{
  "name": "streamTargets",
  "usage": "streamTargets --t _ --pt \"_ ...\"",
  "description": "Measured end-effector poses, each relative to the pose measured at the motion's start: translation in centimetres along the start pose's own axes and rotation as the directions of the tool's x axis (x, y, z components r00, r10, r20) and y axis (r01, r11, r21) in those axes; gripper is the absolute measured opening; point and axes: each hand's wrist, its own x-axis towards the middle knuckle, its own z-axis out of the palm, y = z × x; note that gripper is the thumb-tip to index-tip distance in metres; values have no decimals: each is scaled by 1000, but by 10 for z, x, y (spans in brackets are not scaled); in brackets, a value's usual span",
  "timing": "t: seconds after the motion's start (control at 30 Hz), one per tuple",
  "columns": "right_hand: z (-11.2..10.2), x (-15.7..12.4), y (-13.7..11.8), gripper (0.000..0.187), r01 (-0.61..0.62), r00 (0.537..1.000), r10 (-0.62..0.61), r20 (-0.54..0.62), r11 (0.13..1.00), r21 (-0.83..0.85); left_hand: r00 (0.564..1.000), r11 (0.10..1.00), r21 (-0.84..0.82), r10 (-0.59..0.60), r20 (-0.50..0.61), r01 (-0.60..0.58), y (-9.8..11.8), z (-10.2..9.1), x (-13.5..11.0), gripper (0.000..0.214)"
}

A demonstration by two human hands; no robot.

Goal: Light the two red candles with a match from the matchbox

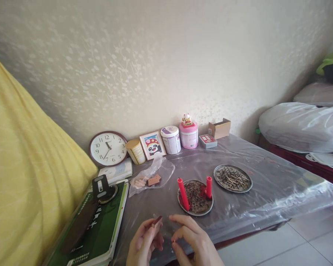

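In my left hand [144,240] is a small brown matchbox [157,221], gripped between thumb and fingers at the table's front edge. My right hand [194,240] is beside it, thumb and a finger pinched together on what looks like a match [173,241]; only a tiny tip shows. Just beyond the hands lies a round metal plate [195,213] with dark, burnt residue and red wax. Two unlit red candles stand on it: the left candle [183,194] leans, and the shorter right candle [209,187] is nearly upright.
A second round plate [219,185] holds many used matchsticks. A clear plastic bag [166,170] has small brown boxes in it. Left are a green book [115,221] and a black device [101,188]. A clock [108,148], picture frame [152,146], tins and cardboard box [219,129] line the wall.
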Motion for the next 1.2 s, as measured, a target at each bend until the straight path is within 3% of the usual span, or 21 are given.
streamTargets --t 0.13,0.37,0.57,0.7,0.93,1.2 --pt "0 1 2 25 63 994 -59 97 997 -37 994 998 -12 -56 92 57 -7 1 1 38" --pt "3 2 2 17 122 986 -115 121 991 -54 955 991 40 -131 265 125 -16 -1 -1 33" --pt "10 1 8 17 131 991 -131 -9 991 12 937 985 75 -173 303 157 -20 -3 0 37" --pt "16 -3 15 17 109 989 -108 -102 994 5 950 985 93 -168 264 148 -24 -7 1 41" --pt "17 -2 16 17 166 985 -166 -37 986 -1 933 983 108 -172 315 145 -27 -8 1 40" --pt "13 0 17 20 224 973 -223 -66 974 19 886 938 -34 -312 345 344 -30 -4 -3 44"
